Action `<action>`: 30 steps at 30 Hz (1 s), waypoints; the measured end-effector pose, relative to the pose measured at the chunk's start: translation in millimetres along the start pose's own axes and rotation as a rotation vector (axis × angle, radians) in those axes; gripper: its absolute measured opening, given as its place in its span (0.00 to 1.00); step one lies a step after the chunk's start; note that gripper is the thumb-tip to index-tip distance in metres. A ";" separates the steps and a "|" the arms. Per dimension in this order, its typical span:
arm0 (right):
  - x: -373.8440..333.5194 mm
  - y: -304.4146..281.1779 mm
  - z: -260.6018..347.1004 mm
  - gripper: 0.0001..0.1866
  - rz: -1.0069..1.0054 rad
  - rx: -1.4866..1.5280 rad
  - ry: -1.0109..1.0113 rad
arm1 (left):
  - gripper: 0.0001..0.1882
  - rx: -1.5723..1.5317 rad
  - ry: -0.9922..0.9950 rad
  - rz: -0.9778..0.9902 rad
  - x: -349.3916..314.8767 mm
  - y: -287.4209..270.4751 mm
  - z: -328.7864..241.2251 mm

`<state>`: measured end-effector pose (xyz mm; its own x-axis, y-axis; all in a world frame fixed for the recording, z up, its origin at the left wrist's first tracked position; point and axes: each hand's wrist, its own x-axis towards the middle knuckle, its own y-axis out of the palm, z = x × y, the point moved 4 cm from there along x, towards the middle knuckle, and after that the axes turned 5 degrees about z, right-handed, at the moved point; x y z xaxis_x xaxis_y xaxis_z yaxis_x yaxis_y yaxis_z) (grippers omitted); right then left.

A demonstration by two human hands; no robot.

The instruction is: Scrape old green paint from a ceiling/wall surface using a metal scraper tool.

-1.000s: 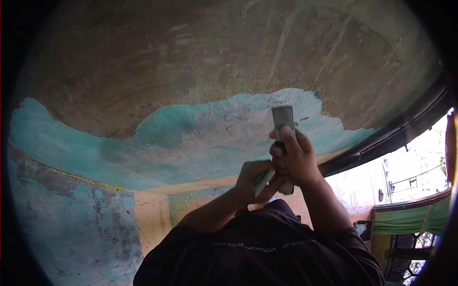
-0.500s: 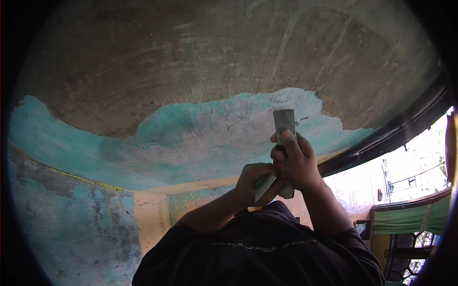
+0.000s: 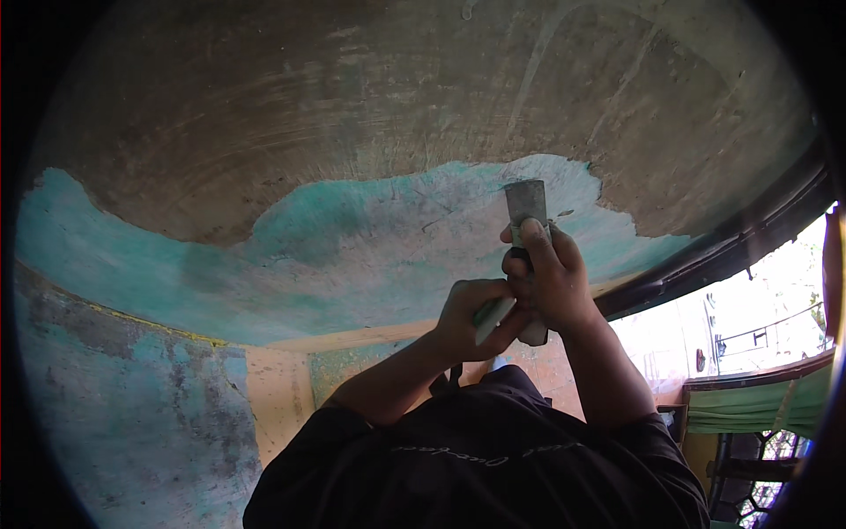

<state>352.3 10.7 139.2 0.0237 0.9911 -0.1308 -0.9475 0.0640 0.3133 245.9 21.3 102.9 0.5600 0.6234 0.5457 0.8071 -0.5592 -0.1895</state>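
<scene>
My right hand (image 3: 560, 286) is wrapped round a scraper (image 3: 527, 199), thumb pressed along its flat grey blade. The blade points away from me, its wide end at the turquoise paint (image 3: 370, 238) on the wall, just below the ragged line where bare brown plaster (image 3: 352, 106) begins. Whether the edge touches the wall I cannot tell. Close against the right hand, my left hand (image 3: 465, 317) is closed round a flat pale object with a greenish side (image 3: 493, 317); its kind is not clear. The left fingertips reach the lower part of my right hand.
A dark beam-like edge (image 3: 705, 264) borders the wall on the right, beside a bright opening (image 3: 749, 309). Green cloth (image 3: 749, 410) hangs beneath it. Another wall with worn blue-grey paint (image 3: 141, 397) stands at the left. Peach-coloured surfaces (image 3: 278, 388) show behind my arms.
Both hands have moved slightly up and away from me, the scraper's blade with them. The blade is now nearer the plaster line and tilts a little differently. Both grips stay the same.
</scene>
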 end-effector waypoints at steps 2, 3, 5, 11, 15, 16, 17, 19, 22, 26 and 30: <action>-4.6 -2.9 -2.8 0.17 -0.030 0.045 0.045 | 0.17 -0.054 0.018 -0.015 -7.0 5.7 -1.5; -5.1 -2.6 -6.0 0.17 -0.027 0.044 0.042 | 0.17 -0.111 0.034 -0.028 -9.8 7.0 -1.3; -6.0 -5.4 -11.9 0.17 -0.042 0.041 0.046 | 0.17 -0.091 -0.011 -0.021 -10.7 6.8 8.2; -4.8 2.6 2.7 0.17 0.000 -0.025 0.023 | 0.18 -0.039 0.000 -0.038 -5.7 1.3 -5.8; 4.4 -0.5 -2.6 0.16 0.013 -0.034 0.014 | 0.08 -0.096 -0.065 -0.011 -11.8 5.1 11.5; 7.7 1.6 -2.5 0.16 0.029 -0.036 0.005 | 0.08 -0.084 -0.100 -0.019 -4.9 0.5 8.1; 5.1 4.7 2.1 0.16 0.018 -0.052 0.016 | 0.07 -0.108 -0.090 -0.002 -1.1 -2.7 0.5; -2.0 3.7 0.8 0.16 0.008 -0.048 0.034 | 0.12 -0.106 -0.042 -0.025 -7.9 1.4 -0.5; -6.5 2.6 -5.7 0.16 0.006 -0.042 0.038 | 0.17 -0.098 0.054 -0.063 -12.0 4.2 -2.7; 8.2 9.9 7.7 0.16 0.003 -0.112 -0.010 | 0.17 -0.053 -0.155 -0.058 -5.6 -3.3 2.7; -8.5 6.4 -0.4 0.16 0.000 -0.045 0.054 | 0.16 -0.078 0.043 -0.050 -14.3 1.0 -3.5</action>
<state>345.8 2.7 141.9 0.0073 0.9834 -0.1813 -0.9610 0.0570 0.2705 238.1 9.9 97.8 0.5091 0.6287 0.5878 0.8160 -0.5699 -0.0972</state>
